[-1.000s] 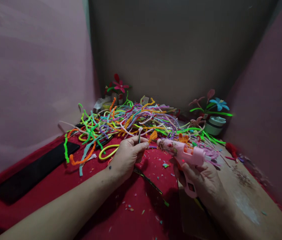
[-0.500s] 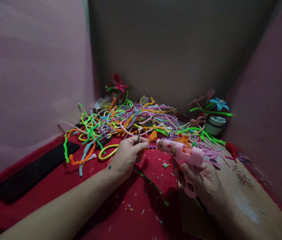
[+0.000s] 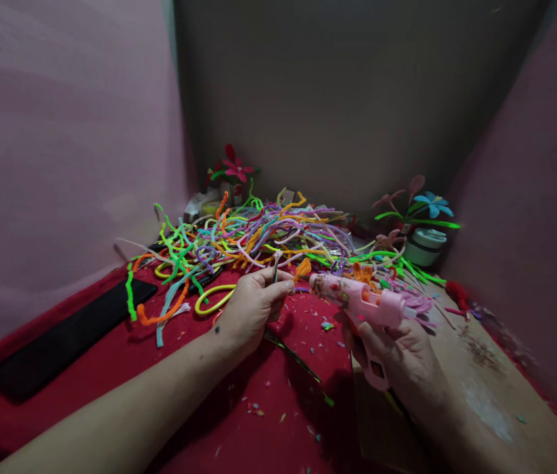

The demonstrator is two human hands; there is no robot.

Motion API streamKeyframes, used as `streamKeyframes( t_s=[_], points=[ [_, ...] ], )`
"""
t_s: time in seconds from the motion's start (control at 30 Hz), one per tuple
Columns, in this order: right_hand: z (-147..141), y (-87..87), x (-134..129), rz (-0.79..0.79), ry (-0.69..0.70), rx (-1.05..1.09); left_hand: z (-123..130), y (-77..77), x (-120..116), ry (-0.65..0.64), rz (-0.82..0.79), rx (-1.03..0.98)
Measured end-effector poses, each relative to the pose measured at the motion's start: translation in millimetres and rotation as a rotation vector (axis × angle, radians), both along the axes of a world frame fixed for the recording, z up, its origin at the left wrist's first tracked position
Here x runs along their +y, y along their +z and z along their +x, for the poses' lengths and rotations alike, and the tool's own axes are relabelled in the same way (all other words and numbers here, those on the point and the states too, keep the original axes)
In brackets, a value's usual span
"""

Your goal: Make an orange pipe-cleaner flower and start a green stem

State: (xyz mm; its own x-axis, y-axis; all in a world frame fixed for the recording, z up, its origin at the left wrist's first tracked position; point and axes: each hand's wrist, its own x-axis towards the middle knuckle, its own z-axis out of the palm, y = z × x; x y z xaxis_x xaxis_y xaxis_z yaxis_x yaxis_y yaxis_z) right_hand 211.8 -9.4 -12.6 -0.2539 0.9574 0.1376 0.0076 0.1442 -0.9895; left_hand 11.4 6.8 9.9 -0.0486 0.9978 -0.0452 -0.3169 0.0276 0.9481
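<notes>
My left hand (image 3: 257, 299) is closed, pinching a small orange pipe-cleaner petal (image 3: 302, 268) between thumb and fingertip. The same hand also grips a thin dark stem (image 3: 294, 356) with a pale tip above the fingers and a bit of green at its lower end. Wrapped round the handle of a pink hot glue gun (image 3: 357, 299) is my right hand (image 3: 397, 349). The gun's nozzle points left, close beside the orange petal; whether they touch I cannot tell. A small red light glows on the gun's side. Behind the gun lies an orange looped flower piece (image 3: 363, 272).
A tangled heap of coloured pipe cleaners (image 3: 278, 230) spreads across the back of the red cloth (image 3: 199, 401). A black flat bar (image 3: 66, 339) lies at left. Pipe-cleaner flowers (image 3: 431, 205) and a pale green pot (image 3: 425, 247) stand back right. A stained board (image 3: 486, 382) lies at right.
Almost nothing differs. The glue gun and orange petal have shifted very slightly; both hands keep their holds.
</notes>
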Motion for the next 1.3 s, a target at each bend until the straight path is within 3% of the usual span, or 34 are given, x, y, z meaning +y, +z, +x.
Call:
streamKeyframes(
  t_s=[0.53, 0.7, 0.83, 0.97, 1.1, 1.3],
  points=[
    [-4, 4.4, -2, 0.025, -0.078, 0.004, 0, 0.3, 0, -0.005, -0.003, -0.016],
    [2, 16.6, -5, 0.099, -0.128, -0.084, -1, -1.2, 0, -0.007, -0.008, -0.016],
    [28, 16.5, -10, 0.372, -0.328, -0.263, -1, -2.9, 1, -0.023, -0.003, -0.001],
    [76, -5.6, -18, 0.522, -0.461, -0.510, 1, -2.8, 0, -0.045, 0.001, -0.003],
    [124, -22.7, -33, 0.525, -0.580, -0.821, 2, -2.8, -1, -0.051, -0.002, 0.004],
    [158, -25.5, -45, 0.482, -0.551, -1.159, 3, -2.5, -2, -0.076, -0.026, 0.018]
  ],
)
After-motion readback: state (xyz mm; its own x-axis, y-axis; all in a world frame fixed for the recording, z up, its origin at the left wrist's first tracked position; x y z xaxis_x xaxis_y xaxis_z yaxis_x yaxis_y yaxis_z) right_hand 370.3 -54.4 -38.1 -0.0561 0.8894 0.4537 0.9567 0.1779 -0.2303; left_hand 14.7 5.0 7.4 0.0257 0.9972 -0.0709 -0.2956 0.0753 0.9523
